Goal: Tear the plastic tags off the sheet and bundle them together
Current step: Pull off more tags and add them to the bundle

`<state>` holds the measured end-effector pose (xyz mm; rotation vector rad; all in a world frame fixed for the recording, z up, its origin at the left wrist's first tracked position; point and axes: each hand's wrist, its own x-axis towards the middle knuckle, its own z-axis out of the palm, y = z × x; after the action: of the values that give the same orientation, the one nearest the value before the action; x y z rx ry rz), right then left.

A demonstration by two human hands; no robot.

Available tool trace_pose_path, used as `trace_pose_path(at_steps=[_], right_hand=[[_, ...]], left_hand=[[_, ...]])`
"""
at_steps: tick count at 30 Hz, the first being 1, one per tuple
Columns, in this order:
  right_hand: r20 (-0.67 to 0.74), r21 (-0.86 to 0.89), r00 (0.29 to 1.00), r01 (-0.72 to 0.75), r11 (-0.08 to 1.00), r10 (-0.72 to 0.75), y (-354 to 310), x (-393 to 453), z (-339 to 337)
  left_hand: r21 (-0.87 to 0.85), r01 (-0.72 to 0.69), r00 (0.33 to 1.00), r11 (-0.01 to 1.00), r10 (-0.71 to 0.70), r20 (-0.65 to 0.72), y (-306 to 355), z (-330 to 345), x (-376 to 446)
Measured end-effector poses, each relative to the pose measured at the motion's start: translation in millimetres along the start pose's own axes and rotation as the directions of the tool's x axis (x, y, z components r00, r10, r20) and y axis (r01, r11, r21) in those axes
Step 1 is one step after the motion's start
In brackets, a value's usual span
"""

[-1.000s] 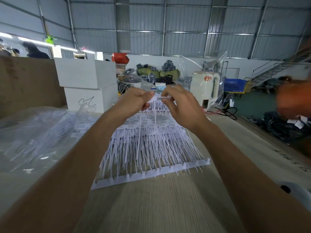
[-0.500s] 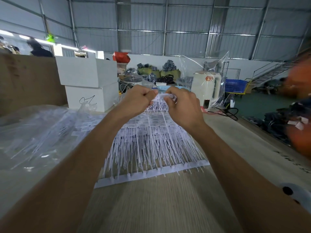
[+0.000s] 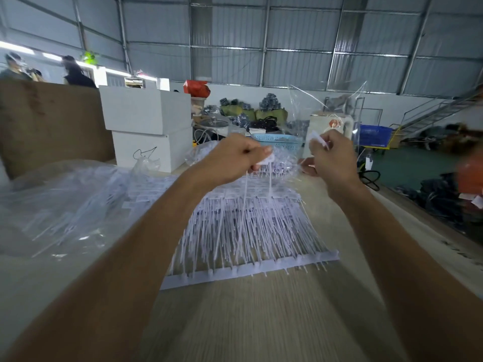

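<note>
A white sheet of plastic tags (image 3: 251,231) lies on the wooden table (image 3: 261,322), its solid strip edge nearest me. My left hand (image 3: 235,155) is raised over the sheet's far end and pinches white tag heads, whose thin stems hang down to the sheet. My right hand (image 3: 332,155) is held apart to the right and grips a small white tag piece (image 3: 317,138) between thumb and fingers. The image is motion-blurred, so fine detail of the tags is unclear.
A clear plastic bag of loose tags (image 3: 60,202) lies at the left. Two stacked white boxes (image 3: 149,126) and a brown board (image 3: 49,121) stand behind it. A light blue basket (image 3: 277,141) and a white appliance (image 3: 332,124) sit beyond the hands. The table's right edge drops to the floor.
My hands were together at the sheet's far end; now they have pulled apart, the right hand moving right with a white piece.
</note>
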<state>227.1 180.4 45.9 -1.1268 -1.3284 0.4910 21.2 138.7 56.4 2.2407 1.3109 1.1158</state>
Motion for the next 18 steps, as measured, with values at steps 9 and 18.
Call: trace_pose_path(at_steps=[9,18], right_hand=[[0.235,0.054,0.946,0.217,0.975,-0.223,-11,-5,13],[0.188,0.128,0.965,0.161,0.979,-0.183,-3,-13,16]], left_hand=[[0.193,0.003,1.0,0.981,-0.005,0.007,-7,3,4],[0.084,-0.092,0.993,0.992,0.098,-0.071,-7,2,4]])
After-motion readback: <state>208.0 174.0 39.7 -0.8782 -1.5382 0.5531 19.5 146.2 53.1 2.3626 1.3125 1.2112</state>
